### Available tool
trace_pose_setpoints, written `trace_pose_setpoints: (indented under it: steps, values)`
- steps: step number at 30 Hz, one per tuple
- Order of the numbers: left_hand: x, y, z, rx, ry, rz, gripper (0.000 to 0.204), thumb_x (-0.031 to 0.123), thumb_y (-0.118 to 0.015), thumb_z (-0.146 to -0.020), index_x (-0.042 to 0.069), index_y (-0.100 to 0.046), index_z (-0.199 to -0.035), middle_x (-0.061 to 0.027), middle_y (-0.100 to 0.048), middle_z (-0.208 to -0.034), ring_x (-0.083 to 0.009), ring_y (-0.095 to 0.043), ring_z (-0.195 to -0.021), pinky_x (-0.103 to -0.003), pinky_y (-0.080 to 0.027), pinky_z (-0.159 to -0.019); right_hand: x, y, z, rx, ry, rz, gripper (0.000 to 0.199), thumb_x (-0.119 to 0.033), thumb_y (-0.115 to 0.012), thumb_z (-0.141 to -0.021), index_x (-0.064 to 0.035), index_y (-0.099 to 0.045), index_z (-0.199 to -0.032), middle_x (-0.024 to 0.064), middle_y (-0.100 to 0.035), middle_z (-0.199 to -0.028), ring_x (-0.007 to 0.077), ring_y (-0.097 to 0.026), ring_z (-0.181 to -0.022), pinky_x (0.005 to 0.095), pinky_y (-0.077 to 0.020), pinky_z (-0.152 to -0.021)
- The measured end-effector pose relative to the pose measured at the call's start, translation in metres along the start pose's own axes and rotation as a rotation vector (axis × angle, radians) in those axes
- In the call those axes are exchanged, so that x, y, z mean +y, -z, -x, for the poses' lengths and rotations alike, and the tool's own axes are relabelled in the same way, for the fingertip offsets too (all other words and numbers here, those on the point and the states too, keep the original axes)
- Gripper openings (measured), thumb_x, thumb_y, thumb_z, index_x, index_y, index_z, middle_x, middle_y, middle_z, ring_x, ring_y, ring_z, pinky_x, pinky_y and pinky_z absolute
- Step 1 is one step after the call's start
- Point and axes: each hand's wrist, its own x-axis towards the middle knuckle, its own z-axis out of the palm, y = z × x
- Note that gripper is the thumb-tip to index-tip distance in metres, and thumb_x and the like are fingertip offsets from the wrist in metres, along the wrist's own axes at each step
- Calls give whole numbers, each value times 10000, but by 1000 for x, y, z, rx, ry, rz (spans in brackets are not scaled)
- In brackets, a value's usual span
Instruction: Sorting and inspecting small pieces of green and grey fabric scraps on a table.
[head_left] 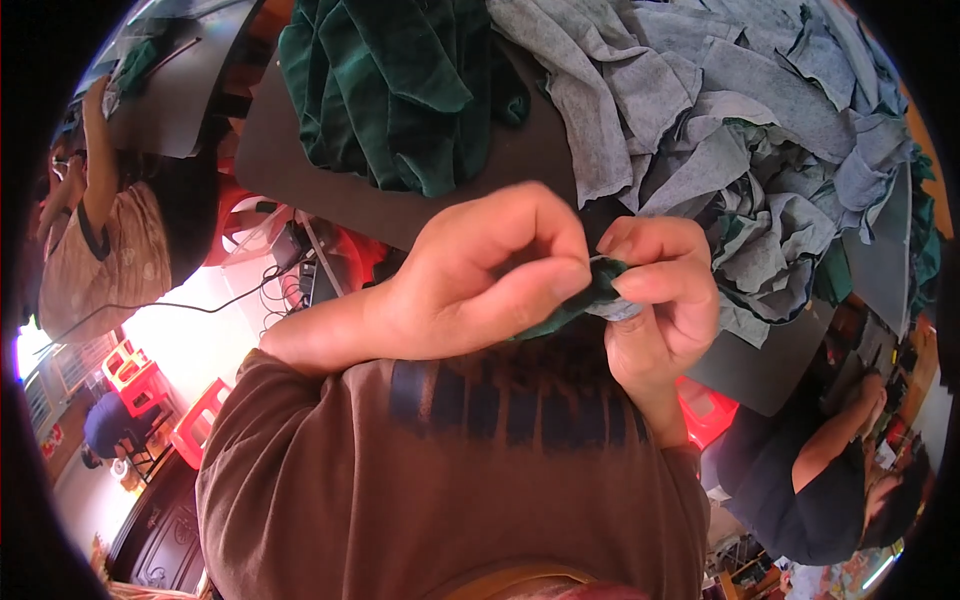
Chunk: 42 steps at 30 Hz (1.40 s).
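Note:
A small piece of dark green fabric (pixel 600 287) with a grey back is bunched in front of my chest, above the brown shirt. My left hand (pixel 490 265) is closed, thumb and forefinger pinched at the fabric's left edge. Part of the green cloth runs behind that thumb. From the other side, my right hand (pixel 670 290) pinches the same piece, with its fingers curled and its thumb below. Any small thing between the fingertips is too hidden to make out.
Beyond my hands, a dark table (pixel 330 190) bears a heap of green velvet cloth (pixel 390 90) and a large pile of grey-backed pieces (pixel 740 100). People sit working at left (pixel 110 240) and right (pixel 800 470). Red stools (pixel 200 420) and cables (pixel 275 285) are at left.

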Motion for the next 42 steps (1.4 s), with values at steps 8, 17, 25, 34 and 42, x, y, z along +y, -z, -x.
trace_pose_setpoints:
  steps: [8, 17, 25, 34, 42]
  values:
    - [12, 7, -13, -77, -261, -498, 192, -20, -628, -724, -5, -590, -912, -97, -580, -826, -179, -569, -728, -273, -445, -620, -6, 2, 0, 12, 2, 97, 185, 73, -666, -701, -37, -631, -846, 97, -551, -856, 169, -528, -695, 252, -411, -574]
    - [0, 6, -14, -15, -551, -1065, 240, -35, -654, -608, 6, -584, -834, -95, -565, -714, -232, -566, -563, -300, -453, -471, -11, 6, -4, -99, 36, 474, 306, 121, -668, -598, -54, -653, -848, 81, -538, -862, 149, -505, -635, 242, -395, -536]
    - [-13, 7, -23, 137, -692, -970, 216, -50, -616, -558, 25, -569, -755, -70, -548, -632, -223, -542, -506, -298, -437, -442, -19, -3, -3, 50, -137, 246, 293, 103, -620, -634, 3, -618, -909, 89, -560, -785, 174, -529, -659, 237, -417, -571]
    - [-12, 5, -24, 234, -808, -1059, 209, -20, -613, -535, 22, -570, -735, -67, -536, -613, -213, -538, -505, -290, -438, -448, -29, -7, -3, 4, 8, 605, 233, 43, -697, -656, 8, -605, -867, 106, -627, -747, 229, -589, -612, 295, -468, -545]
    - [-17, 4, -20, 238, -841, -1001, 226, -27, -601, -531, 19, -559, -749, -61, -516, -624, -197, -503, -475, -289, -408, -408, -33, -12, -7, -5, -166, 513, 189, 26, -695, -652, 13, -606, -819, 98, -611, -721, 212, -584, -592, 280, -466, -542]
